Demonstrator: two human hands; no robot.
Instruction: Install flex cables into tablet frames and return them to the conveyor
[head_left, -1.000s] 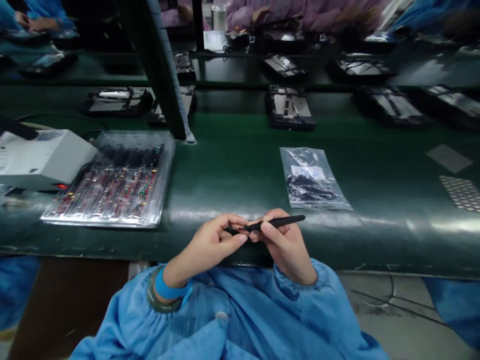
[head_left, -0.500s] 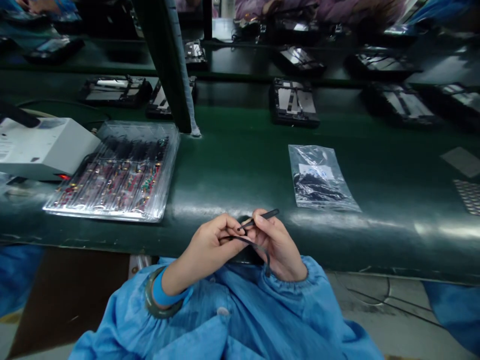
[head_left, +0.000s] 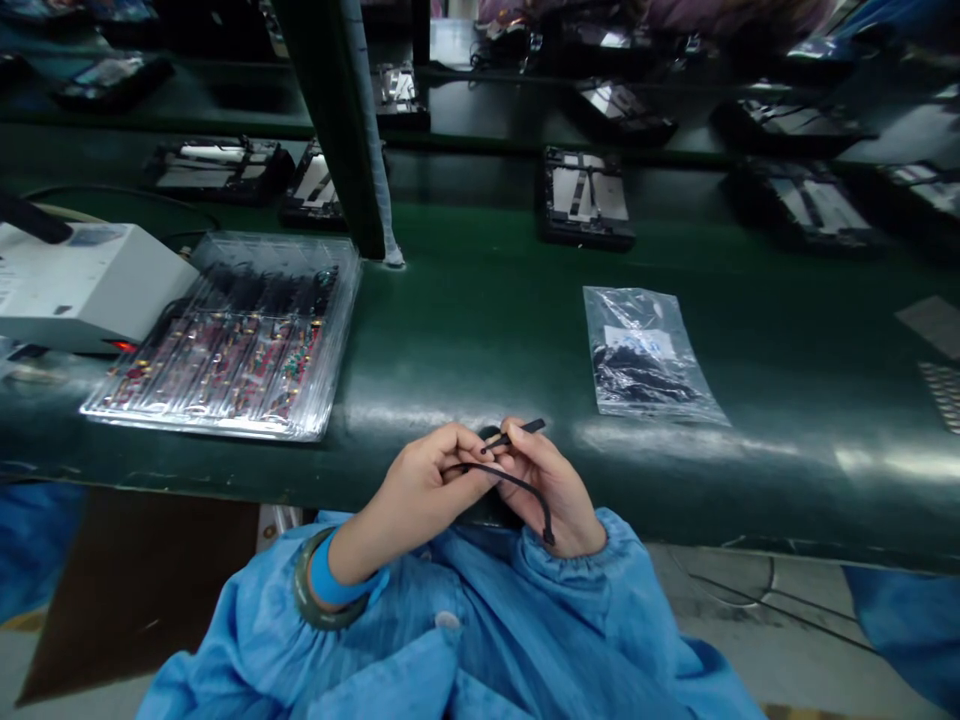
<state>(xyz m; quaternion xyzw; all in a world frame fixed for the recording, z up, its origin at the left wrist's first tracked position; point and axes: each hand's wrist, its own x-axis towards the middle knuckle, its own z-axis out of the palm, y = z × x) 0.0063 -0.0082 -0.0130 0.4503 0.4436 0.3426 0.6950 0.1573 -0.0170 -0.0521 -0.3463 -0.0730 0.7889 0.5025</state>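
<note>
From where I stand, a clear plastic tray [head_left: 336,340] of small parts lies at the left on the green work surface. Then comes the left hand [head_left: 424,478], thumb and fingers pinching a thin black cable [head_left: 525,484] close to its upper end, just above the bench's near edge. The cable looks light and limp, its free length curving over the right palm to a small connector [head_left: 548,537]. I'd take it close behind an end, as the middle would likely flop, and go gently, since fine leads can kink. The right hand [head_left: 561,495] grips a slim black tweezer-like tool [head_left: 532,427] between thumb and fingers, its tip by the left fingertips; what it touches I can't tell. Farther right lies a clear plastic bag [head_left: 637,300] with dark contents, probably slippery.
</note>
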